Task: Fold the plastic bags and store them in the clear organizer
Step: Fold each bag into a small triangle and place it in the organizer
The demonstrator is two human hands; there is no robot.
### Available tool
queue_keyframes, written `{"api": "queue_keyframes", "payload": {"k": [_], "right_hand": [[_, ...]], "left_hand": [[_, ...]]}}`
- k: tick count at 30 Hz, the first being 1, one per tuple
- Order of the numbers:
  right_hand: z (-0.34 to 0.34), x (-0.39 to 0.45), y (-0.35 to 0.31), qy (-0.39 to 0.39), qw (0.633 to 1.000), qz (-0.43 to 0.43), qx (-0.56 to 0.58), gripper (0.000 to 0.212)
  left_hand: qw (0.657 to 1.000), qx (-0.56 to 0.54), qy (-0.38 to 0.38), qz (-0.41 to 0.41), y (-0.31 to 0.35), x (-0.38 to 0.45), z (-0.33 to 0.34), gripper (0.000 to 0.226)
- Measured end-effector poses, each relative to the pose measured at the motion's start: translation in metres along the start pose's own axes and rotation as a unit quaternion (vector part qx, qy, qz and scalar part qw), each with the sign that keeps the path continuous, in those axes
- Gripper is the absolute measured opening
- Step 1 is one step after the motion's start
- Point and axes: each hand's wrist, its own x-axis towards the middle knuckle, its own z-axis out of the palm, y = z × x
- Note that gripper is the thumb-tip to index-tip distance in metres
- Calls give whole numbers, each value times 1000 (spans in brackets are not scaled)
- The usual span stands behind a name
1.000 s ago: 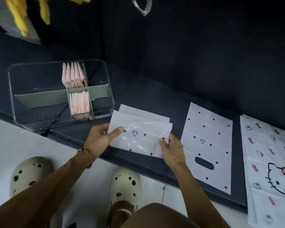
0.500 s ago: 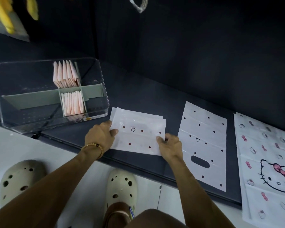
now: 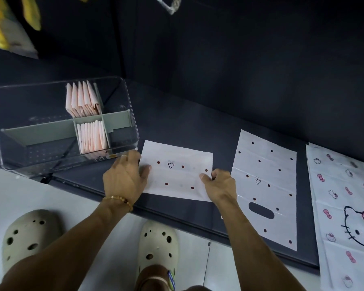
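A white plastic bag with dark red dots (image 3: 177, 175), folded in half, lies flat on the dark surface (image 3: 187, 122) just right of the clear organizer (image 3: 13, 148). My left hand (image 3: 124, 179) rests at the bag's left edge with its thumb pressing on top. At the right edge my right hand (image 3: 221, 185) pinches the bag, thumb on top. Folded pink bags stand in two of the organizer's compartments, the back one (image 3: 82, 99) and the front one (image 3: 91, 135). The organizer's left compartments hold nothing.
An unfolded dotted bag (image 3: 265, 164) lies flat to the right, and a cartoon-cat printed bag (image 3: 345, 185) lies beyond it, hanging over the surface's front edge. My two cream clogs (image 3: 29, 238) (image 3: 159, 248) stand on the white floor below. Yellow items (image 3: 0, 22) hang at top left.
The bag, held up slightly and crinkled a second ago, now lies flat and smooth on the surface. Both hands moved down with it and stay at its two side edges.
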Motion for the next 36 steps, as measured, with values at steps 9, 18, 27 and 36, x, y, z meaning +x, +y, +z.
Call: {"api": "queue_keyframes", "payload": {"k": [9,18,27,36], "right_hand": [[-3,-9,-5,20,998,-11,-67,31],[60,-57,-35,-2,926,-353,-136,53],[34,-39,29,-44,880,-386,-272,58],[-7,-47,47,24,887,-384,-255,50]], "left_hand": [[951,36,-154,266,-7,-20,24,65],[946,51,-161,275,-5,-21,22,66],[940,58,-163,295,-9,-19,20,61],[943,33,-162,291,-11,-19,21,49]]}}
